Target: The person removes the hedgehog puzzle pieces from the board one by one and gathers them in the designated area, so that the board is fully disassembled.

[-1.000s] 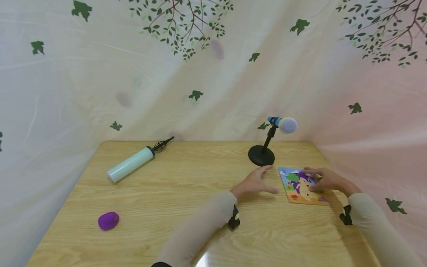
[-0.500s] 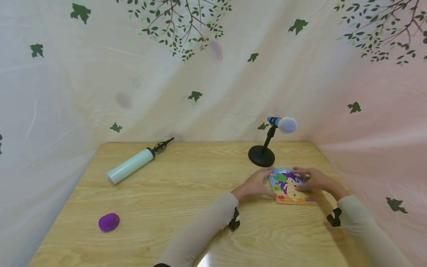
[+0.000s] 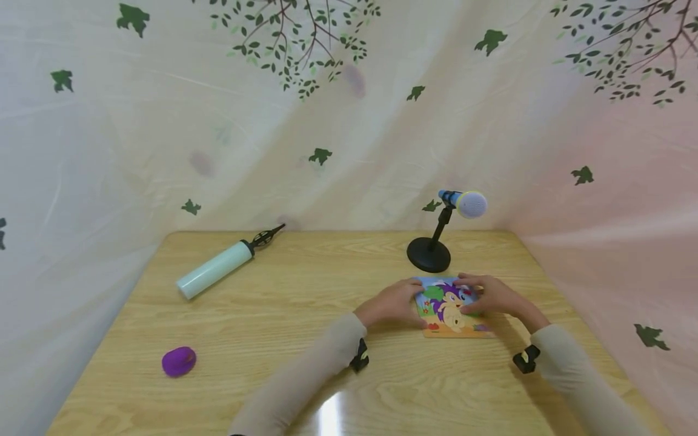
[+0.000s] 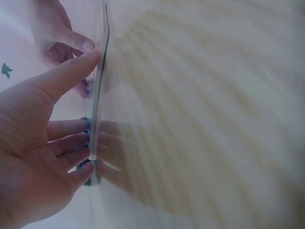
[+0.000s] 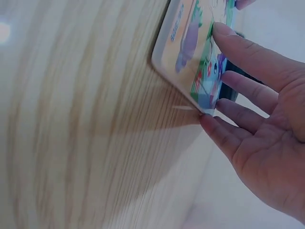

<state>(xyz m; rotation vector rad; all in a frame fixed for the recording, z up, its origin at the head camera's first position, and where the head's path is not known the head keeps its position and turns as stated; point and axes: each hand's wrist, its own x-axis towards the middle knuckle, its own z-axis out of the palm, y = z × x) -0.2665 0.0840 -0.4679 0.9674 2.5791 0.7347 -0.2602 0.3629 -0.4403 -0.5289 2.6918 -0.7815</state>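
1. A pale cloth backdrop [image 3: 245, 151] printed with green leaves and branches hangs well beyond the thin, flat board [image 3: 449, 316] bearing a bright purple-haired cartoon figure. That board is my landmark.
2. The light wood-grain worktop [image 3: 125, 412] spreads around and below the board, mostly to its left.
3. A pale mint, cylindrical hand pump [image 3: 218, 268] with a black nozzle lies well left of the board and somewhat farther back, nozzle pointing away from the person.
4. A blue microphone with a pale round head, on a black round-based stand [image 3: 438, 230], stands upright just behind the board.
5. The board itself lies flat or nearly so, right of the worktop's middle, directly between the two hands. It looks close to square, so I can't pick out a long axis; neither hand is clearly nearer, for both touch it.
6. The left hand [image 3: 388, 304] meets the board's left edge; its grip is unclenched, thumb and fingers spread.
7. The right hand [image 3: 492, 295] has its thumb on the picture and fingers by the far right corner; this grip too is loose, fingers fairly straight.
8. A small, rounded purple object [image 3: 179, 361] sits far left of the board and nearer the person.
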